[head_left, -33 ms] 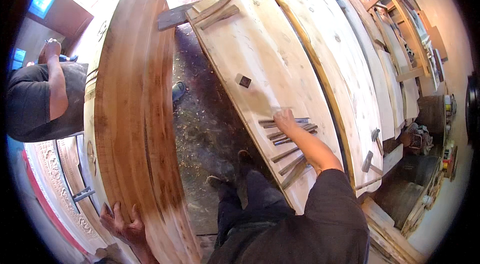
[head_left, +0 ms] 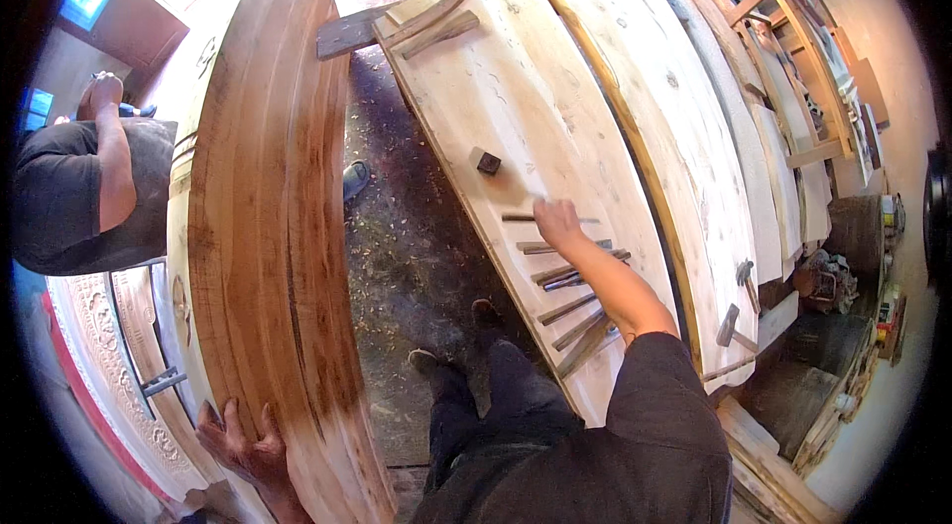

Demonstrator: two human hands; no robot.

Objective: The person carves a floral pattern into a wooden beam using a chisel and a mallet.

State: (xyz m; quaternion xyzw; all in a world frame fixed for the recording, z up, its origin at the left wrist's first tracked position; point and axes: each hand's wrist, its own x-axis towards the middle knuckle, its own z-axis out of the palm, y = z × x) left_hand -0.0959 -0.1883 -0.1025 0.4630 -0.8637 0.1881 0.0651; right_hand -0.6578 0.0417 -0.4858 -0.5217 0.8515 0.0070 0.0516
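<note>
My right hand [head_left: 557, 220] is closed over a thin, dark, chisel-like bar [head_left: 518, 218] on the pale wooden panel [head_left: 555, 117]; the bar's ends show on both sides of the fist. Just nearer to me several more narrow chisel-like tools [head_left: 567, 309] lie in a rough row, partly under my forearm. Beyond the hand sits a small dark block [head_left: 488, 162]. On the left, my left hand [head_left: 243, 447] rests with fingers spread on the near end of a long brown plank [head_left: 263, 227], holding nothing.
Two hammers [head_left: 732, 328] lie on the neighbouring pale panel [head_left: 645, 108]. A dark flat board [head_left: 347, 33] juts from the panel's far corner. Wood shavings dot the floor [head_left: 397, 217] between plank and panel. Another person [head_left: 94, 187] is at the far left, beside carved panels [head_left: 104, 336].
My right hand has moved slightly away from me and to the left. A thin bar now shows under it, beyond the row of tools. My left hand has stayed put.
</note>
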